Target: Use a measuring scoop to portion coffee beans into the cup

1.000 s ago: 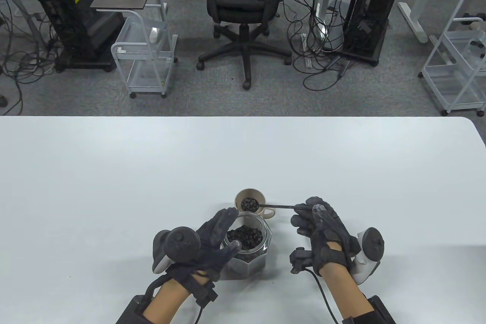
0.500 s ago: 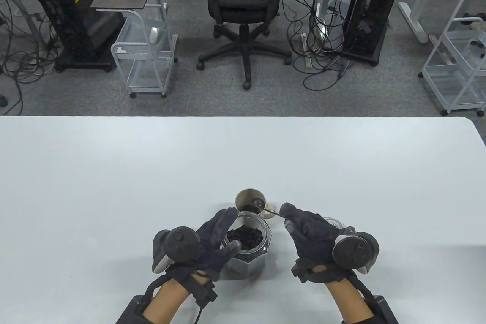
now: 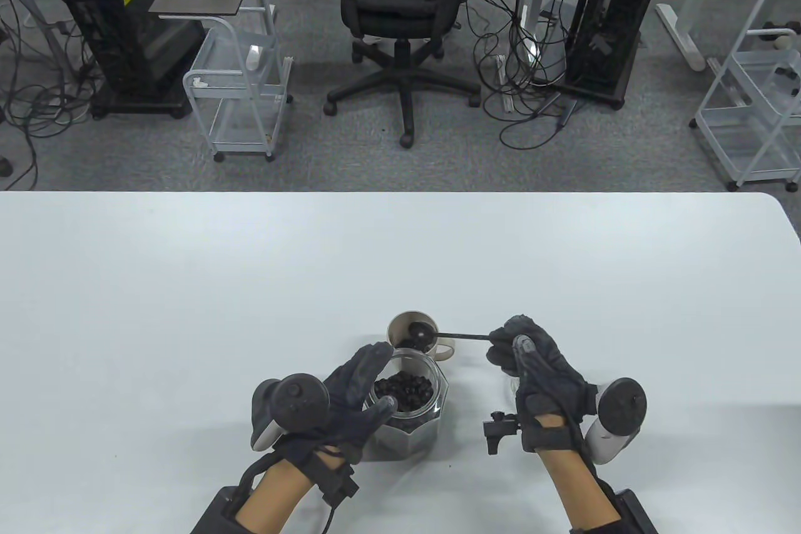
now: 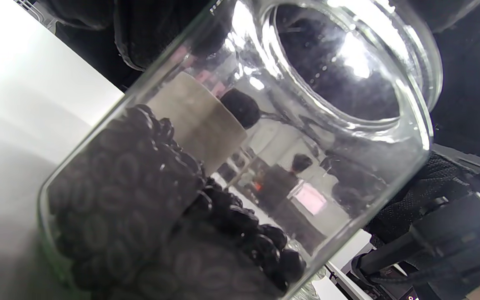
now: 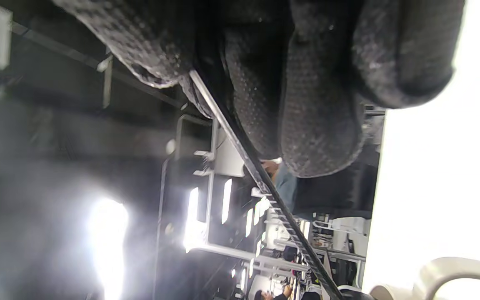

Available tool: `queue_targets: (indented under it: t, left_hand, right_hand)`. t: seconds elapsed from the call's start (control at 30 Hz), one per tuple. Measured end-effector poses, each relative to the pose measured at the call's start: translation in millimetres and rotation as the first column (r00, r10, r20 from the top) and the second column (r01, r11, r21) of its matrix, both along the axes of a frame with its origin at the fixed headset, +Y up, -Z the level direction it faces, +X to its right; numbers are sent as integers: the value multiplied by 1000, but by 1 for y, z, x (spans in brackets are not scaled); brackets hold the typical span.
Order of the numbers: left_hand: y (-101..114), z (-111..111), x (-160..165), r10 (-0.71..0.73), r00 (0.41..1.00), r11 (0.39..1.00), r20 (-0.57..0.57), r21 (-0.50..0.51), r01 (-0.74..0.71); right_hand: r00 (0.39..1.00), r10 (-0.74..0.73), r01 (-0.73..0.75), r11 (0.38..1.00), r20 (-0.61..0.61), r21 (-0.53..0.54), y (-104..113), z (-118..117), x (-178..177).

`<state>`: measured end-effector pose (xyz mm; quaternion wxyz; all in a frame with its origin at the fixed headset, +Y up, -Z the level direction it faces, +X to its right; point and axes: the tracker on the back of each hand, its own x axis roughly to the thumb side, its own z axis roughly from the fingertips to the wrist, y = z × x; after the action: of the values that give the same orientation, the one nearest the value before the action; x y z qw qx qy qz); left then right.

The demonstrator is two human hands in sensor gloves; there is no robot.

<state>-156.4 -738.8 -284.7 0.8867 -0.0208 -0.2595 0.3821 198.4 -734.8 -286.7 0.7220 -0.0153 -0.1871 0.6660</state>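
Note:
A glass jar (image 3: 408, 409) of coffee beans (image 3: 405, 389) stands near the table's front, and my left hand (image 3: 350, 393) is curled round its left side. Through the glass (image 4: 240, 166) in the left wrist view the beans (image 4: 140, 216) fill the lower part. Just behind the jar is a beige cup (image 3: 413, 333) with beans inside. My right hand (image 3: 532, 359) pinches the thin black handle of the measuring scoop (image 3: 420, 330), whose bowl hangs over the cup's mouth and looks empty. The right wrist view shows that handle (image 5: 265, 183) under my fingertips (image 5: 319, 137) and the cup's handle (image 5: 452, 271).
The white table (image 3: 188, 308) stretches wide to the left, right and back of the cup. Beyond its far edge stand an office chair (image 3: 400, 8), wire trolleys (image 3: 241, 96) and computer towers (image 3: 119, 20) on the floor.
My right hand tipped the loaded scoop so its beans fell into the cup, then turned back level to the right. The left hand and jar stayed still.

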Motion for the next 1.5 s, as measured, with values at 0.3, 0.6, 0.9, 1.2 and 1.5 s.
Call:
queue_targets:
  t: [0.3, 0.6, 0.9, 1.2, 1.5]
  left_hand:
    - [0, 0, 0, 6, 1000, 1000, 0, 0, -6]
    - [0, 0, 0, 3, 1000, 1000, 2, -7, -3]
    - [-1, 0, -1, 8, 1000, 1000, 2, -8, -8]
    - [-1, 0, 0, 6, 1000, 1000, 4, -14, -6]
    - [-2, -1, 0, 12, 1000, 1000, 6, -12, -12]
  right_hand:
    - [910, -413, 406, 904, -27, -130, -14, 4, 11]
    - [952, -291, 293, 956, -90, 7, 11, 11, 9]
    - [989, 91, -61, 969, -119, 239, 40, 19, -6]
    - [875, 483, -422, 796, -35, 435, 57, 38, -43]
    - [838, 541, -469, 776, -64, 421, 50, 35, -61]
